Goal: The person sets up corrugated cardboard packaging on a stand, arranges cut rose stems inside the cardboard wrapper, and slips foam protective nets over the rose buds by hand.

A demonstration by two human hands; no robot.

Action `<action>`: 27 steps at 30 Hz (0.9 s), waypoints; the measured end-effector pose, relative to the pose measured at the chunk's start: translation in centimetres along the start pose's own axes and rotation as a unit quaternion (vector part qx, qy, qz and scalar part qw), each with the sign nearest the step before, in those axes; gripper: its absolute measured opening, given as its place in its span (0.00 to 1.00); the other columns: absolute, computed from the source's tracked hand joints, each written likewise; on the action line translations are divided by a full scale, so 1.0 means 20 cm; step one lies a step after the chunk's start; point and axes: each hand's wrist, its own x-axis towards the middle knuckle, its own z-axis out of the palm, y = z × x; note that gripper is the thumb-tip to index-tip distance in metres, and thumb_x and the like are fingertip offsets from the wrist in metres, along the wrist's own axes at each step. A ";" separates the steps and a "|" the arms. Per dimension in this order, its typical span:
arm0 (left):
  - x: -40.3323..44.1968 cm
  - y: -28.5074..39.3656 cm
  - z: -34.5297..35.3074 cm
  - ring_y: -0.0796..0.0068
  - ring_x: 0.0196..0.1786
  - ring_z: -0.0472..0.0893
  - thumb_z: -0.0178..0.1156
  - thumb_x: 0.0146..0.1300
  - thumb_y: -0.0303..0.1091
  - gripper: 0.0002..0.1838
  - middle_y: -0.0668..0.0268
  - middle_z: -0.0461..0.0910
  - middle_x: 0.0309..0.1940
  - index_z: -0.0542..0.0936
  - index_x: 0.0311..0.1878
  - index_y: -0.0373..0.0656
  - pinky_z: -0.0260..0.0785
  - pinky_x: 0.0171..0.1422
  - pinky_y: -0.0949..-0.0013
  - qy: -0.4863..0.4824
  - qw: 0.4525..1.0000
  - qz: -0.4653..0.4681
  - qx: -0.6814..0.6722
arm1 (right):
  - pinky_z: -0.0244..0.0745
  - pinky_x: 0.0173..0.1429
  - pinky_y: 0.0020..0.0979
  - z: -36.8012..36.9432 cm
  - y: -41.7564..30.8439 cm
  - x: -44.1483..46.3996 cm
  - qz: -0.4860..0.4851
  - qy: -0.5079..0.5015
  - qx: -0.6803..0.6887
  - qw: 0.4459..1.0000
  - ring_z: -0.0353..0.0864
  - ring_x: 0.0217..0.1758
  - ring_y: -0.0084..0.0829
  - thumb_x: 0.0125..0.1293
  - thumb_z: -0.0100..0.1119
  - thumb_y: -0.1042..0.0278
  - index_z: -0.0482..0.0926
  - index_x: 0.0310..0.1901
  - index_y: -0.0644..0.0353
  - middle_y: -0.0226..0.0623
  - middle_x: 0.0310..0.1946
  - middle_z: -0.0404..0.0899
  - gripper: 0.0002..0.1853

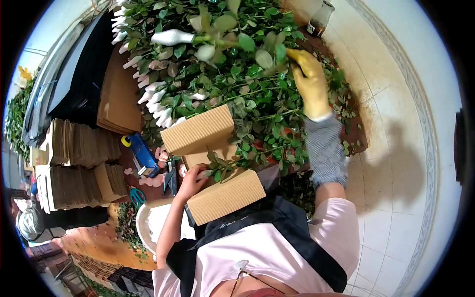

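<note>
My right hand (pixel 308 74), in a yellow glove with a grey sleeve above it, pinches the leafy stem end of a rose (pixel 172 37). Its bud, in a white sleeve, points left, and the leaves are blurred. Below, a corrugated cardboard wrap (pixel 226 197) lies bent open in front of my body, its two flaps raised. My bare left hand (pixel 193 182) grips the wrap's left edge, fingers curled over the inside beside some green leaves (pixel 221 168). The thumb is hidden. Beyond the wrap spreads a large pile of roses (pixel 267 94), with white-sleeved heads along its left side.
On the left are stacked cardboard pieces (pixel 81 185), a blue tape dispenser (pixel 144 153), teal-handled scissors (pixel 137 196) and a white tub (pixel 143 222). A jar of dark liquid (pixel 320 19) stands at the back right. Another person (pixel 32 220) is at far left.
</note>
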 end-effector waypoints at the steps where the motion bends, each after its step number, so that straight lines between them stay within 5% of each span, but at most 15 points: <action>1: 0.00 -0.01 0.00 0.52 0.55 0.81 0.68 0.59 0.26 0.23 0.51 0.81 0.52 0.77 0.59 0.38 0.73 0.61 0.60 -0.010 1.000 -0.011 0.006 | 0.79 0.63 0.41 -0.07 -0.08 -0.02 0.050 -0.095 0.039 0.993 0.85 0.52 0.40 0.56 0.64 0.82 0.84 0.55 0.56 0.42 0.48 0.86 0.23; 2: 0.00 -0.02 0.00 0.52 0.55 0.81 0.68 0.59 0.26 0.23 0.51 0.81 0.52 0.77 0.59 0.38 0.73 0.61 0.60 -0.010 1.000 -0.011 0.004 | 0.81 0.58 0.41 -0.14 -0.17 -0.08 0.102 -0.190 0.077 0.973 0.85 0.52 0.39 0.57 0.63 0.81 0.83 0.56 0.56 0.43 0.48 0.86 0.23; 5: -0.04 -0.18 0.03 0.51 0.55 0.81 0.66 0.63 0.32 0.23 0.51 0.82 0.53 0.77 0.60 0.39 0.73 0.60 0.59 -0.054 0.993 -0.037 0.095 | 0.81 0.35 0.29 0.00 -0.24 -0.37 -0.046 -0.318 0.111 0.940 0.79 0.27 0.30 0.60 0.59 0.85 0.84 0.52 0.47 0.35 0.32 0.84 0.22; 6: -0.05 -0.21 0.04 0.50 0.53 0.82 0.65 0.64 0.34 0.21 0.51 0.82 0.52 0.78 0.59 0.39 0.74 0.58 0.58 -0.068 0.991 -0.048 0.108 | 0.75 0.33 0.38 0.13 -0.21 -0.61 -0.059 -0.328 0.040 0.942 0.77 0.29 0.35 0.62 0.62 0.74 0.83 0.56 0.43 0.31 0.25 0.77 0.21; 7: -0.05 -0.23 0.05 0.49 0.52 0.82 0.65 0.64 0.36 0.21 0.50 0.83 0.50 0.79 0.58 0.39 0.74 0.57 0.57 -0.082 0.988 -0.059 0.120 | 0.75 0.28 0.32 0.22 -0.25 -0.77 -0.062 -0.354 -0.039 0.933 0.77 0.24 0.29 0.60 0.58 0.82 0.84 0.48 0.43 0.31 0.21 0.75 0.20; 9: -0.01 0.02 -0.02 0.46 0.50 0.82 0.65 0.64 0.37 0.17 0.49 0.84 0.46 0.83 0.53 0.39 0.74 0.56 0.55 -0.076 0.992 -0.028 0.098 | 0.74 0.32 0.36 0.29 -0.26 -1.02 -0.023 -0.425 -0.149 0.893 0.78 0.26 0.34 0.64 0.56 0.74 0.85 0.48 0.45 0.34 0.20 0.75 0.15; 12: 0.00 0.06 -0.05 0.50 0.54 0.81 0.68 0.61 0.37 0.14 0.54 0.83 0.47 0.84 0.46 0.39 0.73 0.58 0.56 -0.061 0.993 -0.009 0.105 | 0.78 0.38 0.39 0.32 -0.20 -1.26 0.056 -0.455 -0.110 0.882 0.82 0.32 0.38 0.65 0.57 0.72 0.87 0.47 0.50 0.36 0.25 0.80 0.13; 15: 0.02 0.21 -0.09 0.56 0.58 0.74 0.71 0.55 0.38 0.11 0.63 0.76 0.55 0.84 0.38 0.45 0.68 0.59 0.55 -0.023 0.913 0.179 0.366 | 0.81 0.46 0.41 0.27 -0.20 -1.36 0.114 -0.453 -0.040 0.883 0.85 0.38 0.41 0.64 0.58 0.74 0.87 0.47 0.54 0.40 0.34 0.86 0.13; 18: 0.03 0.25 -0.09 0.54 0.57 0.74 0.71 0.54 0.38 0.12 0.60 0.77 0.54 0.84 0.38 0.44 0.67 0.59 0.53 0.014 0.921 0.175 0.347 | 0.79 0.56 0.42 0.24 -0.11 -1.31 0.125 -0.514 -0.022 0.849 0.86 0.47 0.43 0.63 0.60 0.72 0.87 0.49 0.56 0.42 0.43 0.87 0.14; 19: 0.03 0.16 -0.08 0.52 0.58 0.75 0.73 0.54 0.39 0.17 0.58 0.76 0.53 0.84 0.46 0.45 0.69 0.60 0.53 -0.054 0.941 0.130 0.307 | 0.78 0.59 0.43 0.23 -0.09 -1.28 0.164 -0.523 0.038 0.835 0.85 0.50 0.44 0.64 0.60 0.69 0.86 0.52 0.57 0.43 0.47 0.86 0.15; 22: 0.00 0.10 -0.05 0.48 0.56 0.76 0.74 0.54 0.37 0.26 0.54 0.76 0.52 0.80 0.57 0.46 0.70 0.60 0.53 -0.045 0.978 0.093 0.179 | 0.74 0.67 0.41 0.13 -0.03 -1.02 0.218 -0.642 0.138 0.722 0.79 0.63 0.46 0.69 0.62 0.53 0.74 0.67 0.55 0.46 0.62 0.79 0.28; 24: -0.03 0.07 -0.02 0.46 0.53 0.77 0.77 0.51 0.35 0.37 0.50 0.75 0.49 0.73 0.65 0.42 0.73 0.56 0.53 0.009 0.997 0.007 0.083 | 0.73 0.68 0.39 0.06 -0.11 -0.66 0.223 -0.687 0.075 0.687 0.78 0.66 0.45 0.71 0.60 0.53 0.71 0.70 0.53 0.45 0.64 0.78 0.28; 26: -0.03 0.07 -0.02 0.46 0.52 0.78 0.78 0.50 0.38 0.37 0.50 0.76 0.48 0.74 0.63 0.41 0.75 0.53 0.53 0.037 0.983 0.037 0.177 | 0.73 0.70 0.39 0.08 -0.08 -0.53 0.161 -0.485 0.199 0.836 0.78 0.66 0.43 0.73 0.58 0.55 0.71 0.70 0.52 0.45 0.65 0.77 0.27; 27: -0.04 0.06 -0.02 0.47 0.50 0.80 0.77 0.50 0.42 0.36 0.50 0.78 0.46 0.75 0.61 0.41 0.76 0.52 0.53 -0.003 0.978 -0.019 0.209 | 0.73 0.71 0.40 0.08 -0.11 -0.38 0.146 -0.454 0.238 0.846 0.77 0.67 0.41 0.74 0.57 0.57 0.71 0.70 0.52 0.44 0.66 0.76 0.26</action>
